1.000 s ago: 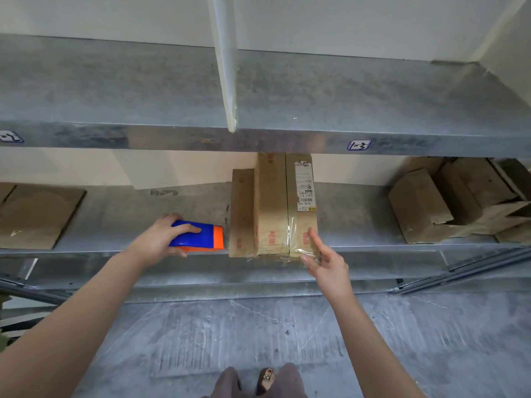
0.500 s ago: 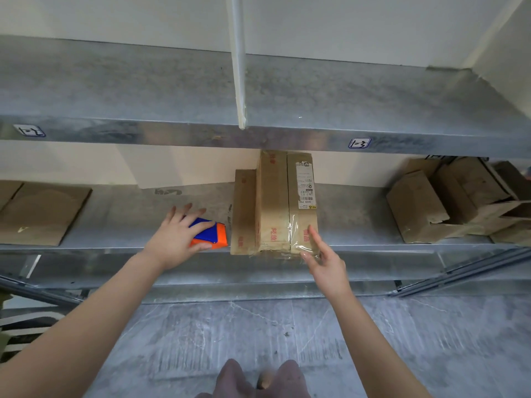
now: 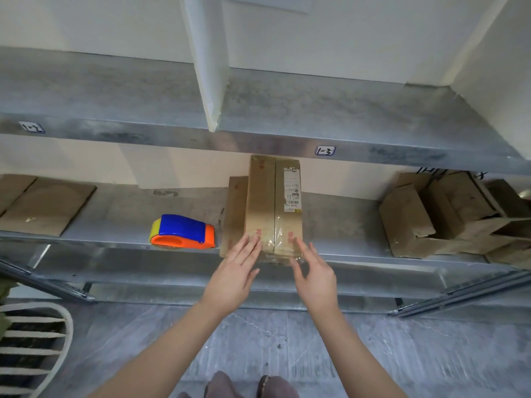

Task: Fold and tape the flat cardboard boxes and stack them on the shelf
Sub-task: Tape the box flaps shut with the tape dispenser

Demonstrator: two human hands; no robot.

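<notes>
Both open, the left hand point(image 3: 234, 278) and right hand point(image 3: 314, 275) flank the near end of a taped box point(image 3: 273, 202) on the shelf point(image 3: 359, 225), fingers straight, gripping nothing. Just left sits the tape gun point(image 3: 184, 232). Farther left, flat cardboard point(image 3: 46, 205) waits unfolded, so work likely remains. Folded boxes point(image 3: 408, 222) lie far right.

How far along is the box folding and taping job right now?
Done: one brown taped cardboard box sits on the grey metal shelf, blue-and-orange tape dispenser lying beside it. In hand: left hand and right hand, fingers straight, at the box's near end. Left: flat cardboard sheets at far left lie unfolded.
</notes>
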